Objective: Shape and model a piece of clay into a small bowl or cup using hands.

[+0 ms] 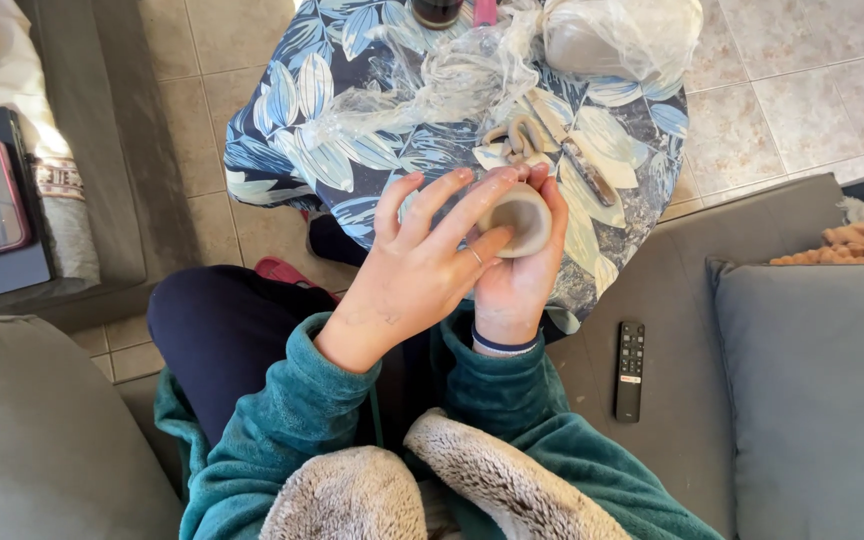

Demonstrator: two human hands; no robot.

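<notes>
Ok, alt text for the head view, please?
Both hands shape a small grey clay cup: right hand cradles it, left hand fingers press its rim, above a leaf-print covered table holding clay coils.
</notes>
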